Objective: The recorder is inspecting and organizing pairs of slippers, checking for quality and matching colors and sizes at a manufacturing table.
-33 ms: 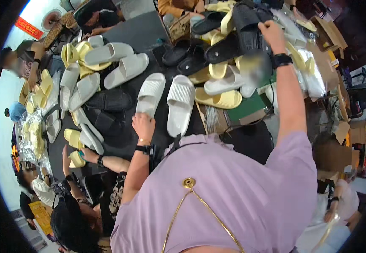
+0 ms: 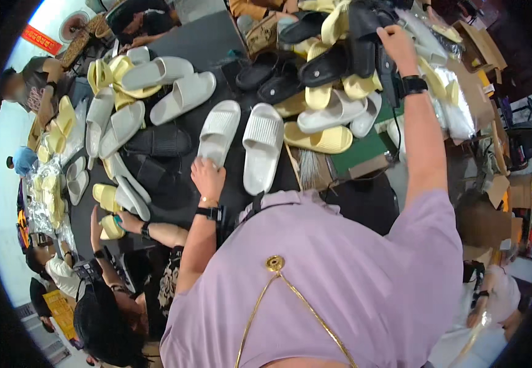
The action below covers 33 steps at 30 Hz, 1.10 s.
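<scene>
Two light grey ribbed slide slippers stand side by side in front of me on the dark table (image 2: 229, 49). The fingers of my left hand (image 2: 208, 179) are closed on the heel end of the left grey slipper (image 2: 220, 129). Beside it, the right grey slipper (image 2: 262, 147) lies untouched, its toe pointing away. Far to the right, my right hand (image 2: 399, 49) pinches the edge of a black slipper (image 2: 361, 46) raised over the pile. Just below that hand is a black object with a cable (image 2: 388, 76), whose kind I cannot make out.
Yellow, grey and black slippers (image 2: 318, 140) crowd the right side over a green box (image 2: 358, 153). More grey slippers (image 2: 183, 98) lie left, near a co-worker's hands (image 2: 128, 224) on a yellow slipper (image 2: 112, 227). Plastic-wrapped slippers (image 2: 48, 199) sit at the far left.
The black slipper in my right hand has shifted slightly, and the yellow slipper below it shows more clearly. My left hand has moved a little away from me with the grey slipper.
</scene>
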Tool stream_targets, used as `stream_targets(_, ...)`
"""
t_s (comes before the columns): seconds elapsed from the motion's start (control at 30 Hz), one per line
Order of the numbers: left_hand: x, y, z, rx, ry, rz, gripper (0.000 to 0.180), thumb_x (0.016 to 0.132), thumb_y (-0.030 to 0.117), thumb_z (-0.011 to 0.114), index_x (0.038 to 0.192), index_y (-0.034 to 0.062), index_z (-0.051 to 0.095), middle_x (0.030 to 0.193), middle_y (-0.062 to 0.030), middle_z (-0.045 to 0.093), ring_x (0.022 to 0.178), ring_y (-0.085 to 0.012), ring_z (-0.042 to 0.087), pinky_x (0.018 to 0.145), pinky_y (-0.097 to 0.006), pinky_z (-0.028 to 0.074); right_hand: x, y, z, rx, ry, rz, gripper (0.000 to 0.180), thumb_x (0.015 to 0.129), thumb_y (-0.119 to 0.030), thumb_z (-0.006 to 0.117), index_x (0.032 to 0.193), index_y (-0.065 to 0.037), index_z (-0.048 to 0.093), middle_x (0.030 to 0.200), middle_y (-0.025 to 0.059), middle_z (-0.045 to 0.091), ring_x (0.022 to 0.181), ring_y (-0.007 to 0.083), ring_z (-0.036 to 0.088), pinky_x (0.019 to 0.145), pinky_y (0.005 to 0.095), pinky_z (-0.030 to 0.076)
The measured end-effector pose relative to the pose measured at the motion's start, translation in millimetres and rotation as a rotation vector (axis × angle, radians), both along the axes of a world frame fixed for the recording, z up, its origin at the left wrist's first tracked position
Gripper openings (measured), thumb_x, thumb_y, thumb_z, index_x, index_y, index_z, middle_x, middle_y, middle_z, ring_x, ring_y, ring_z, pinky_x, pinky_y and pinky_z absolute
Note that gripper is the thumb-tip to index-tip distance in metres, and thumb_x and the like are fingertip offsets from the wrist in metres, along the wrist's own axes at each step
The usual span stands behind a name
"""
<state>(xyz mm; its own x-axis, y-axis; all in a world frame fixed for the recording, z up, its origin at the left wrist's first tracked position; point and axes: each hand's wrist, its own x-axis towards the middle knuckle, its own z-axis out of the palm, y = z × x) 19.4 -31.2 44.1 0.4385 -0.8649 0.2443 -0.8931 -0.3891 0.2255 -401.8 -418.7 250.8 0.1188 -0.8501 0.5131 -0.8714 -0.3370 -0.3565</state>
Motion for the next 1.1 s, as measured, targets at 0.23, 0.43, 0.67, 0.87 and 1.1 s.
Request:
stream_targets(0.23,28.6,-0.5,-21.8,0.006,0.114,-0.042,0.059,0.066,0.029,0.073,0.118,0.0062,0.059,0.132,-0.0258,0.047,0.113,-0.0442,0.051,0.095,-0.048,0.044,39.8,98.6,-135.1,0.815,0.057,0.484,0.021,0.076,-0.025,0.067,0.081,-0.004,0.069,0.074,0.0116,0.068,0.067,0.022,0.065,0.064,0.0345,0.051)
stream_targets(0.43,12.6,10.1,-12.3,0.112,0.142,-0.012,0.058,0.066,0.033,0.075,0.116,0.0073,0.061,0.13,-0.0233,0.048,0.108,-0.0441,0.053,0.093,-0.049,0.045,48.6,195.0,-263.4,1.141,0.155,0.432,0.019,0.071,-0.02,0.063,0.078,-0.004,0.071,0.075,0.0191,0.067,0.074,0.0332,0.066,0.071,0.0402,0.051)
stream_targets(0.67,-19.9,-19.5,15.2,0.033,0.186,-0.102,0.057,0.073,0.046,0.075,0.104,0.0005,0.064,0.107,-0.0223,0.06,0.098,-0.0405,0.057,0.085,-0.047,0.048,55.7,229.2,-321.1,1.041,0.255,0.174,0.033,0.078,-0.032,0.066,0.089,-0.001,0.07,0.092,0.0228,0.068,0.088,0.0383,0.065,0.078,0.0446,0.052)
stream_targets(0.87,-26.2,-57.5,10.1,0.13,0.285,-0.056,0.062,0.072,0.046,0.076,0.106,-0.0036,0.059,0.107,-0.0246,0.059,0.099,-0.0415,0.058,0.084,-0.046,0.049,77.2,234.4,-318.8,0.988,0.201,0.056,0.024,0.079,-0.021,0.064,0.092,-0.002,0.07,0.095,0.0227,0.068,0.091,0.0386,0.065,0.079,0.0467,0.052)
stream_targets(1.1,-12.1,-74.1,-4.8,0.132,0.296,-0.033,0.043,0.077,0.033,0.067,0.093,-0.007,0.062,0.096,-0.0269,0.063,0.086,-0.0425,0.063,0.077,-0.047,0.052,72.5,234.0,-315.8,0.939,0.185,0.054,0.02,0.073,-0.016,0.063,0.088,-0.006,0.071,0.092,0.0206,0.068,0.088,0.038,0.065,0.077,0.0471,0.052)
